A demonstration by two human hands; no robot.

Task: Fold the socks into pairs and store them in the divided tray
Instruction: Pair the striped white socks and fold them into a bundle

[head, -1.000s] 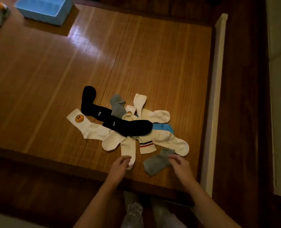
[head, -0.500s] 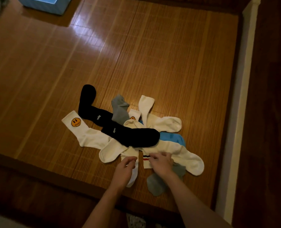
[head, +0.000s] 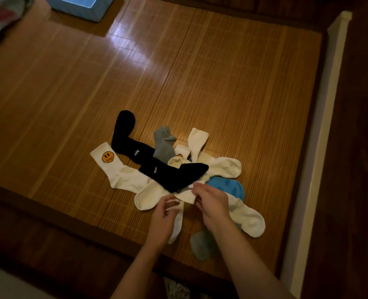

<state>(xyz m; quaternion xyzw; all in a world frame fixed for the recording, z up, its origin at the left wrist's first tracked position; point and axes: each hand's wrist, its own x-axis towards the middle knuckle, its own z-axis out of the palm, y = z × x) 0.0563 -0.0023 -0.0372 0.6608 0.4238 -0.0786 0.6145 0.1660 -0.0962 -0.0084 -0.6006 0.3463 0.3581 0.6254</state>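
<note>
A white cuff (head: 188, 196) is pinched by the curled fingers (head: 200, 188) of the right hand (head: 213, 205). A white sock (head: 176, 225) is gripped by the bent fingers (head: 170, 201) of the left hand (head: 162, 221).

Bamboo mat (head: 221, 83) — sock pile (head: 172, 169), blue tray (head: 81, 7).

Bamboo mat (head: 221, 83), sock heap at its near edge. Contents:
- two black socks (head: 172, 173)
- smiley-face white sock (head: 118, 169)
- grey sock (head: 163, 143)
- blue sock (head: 228, 186)
- second grey sock (head: 200, 244), beside the right forearm

Left hand (head: 163, 214) grips a narrow white sock (head: 177, 225). Right hand (head: 213, 203) pinches the cuff of a long white sock (head: 247, 216). Blue tray (head: 79, 11), far left.
</note>
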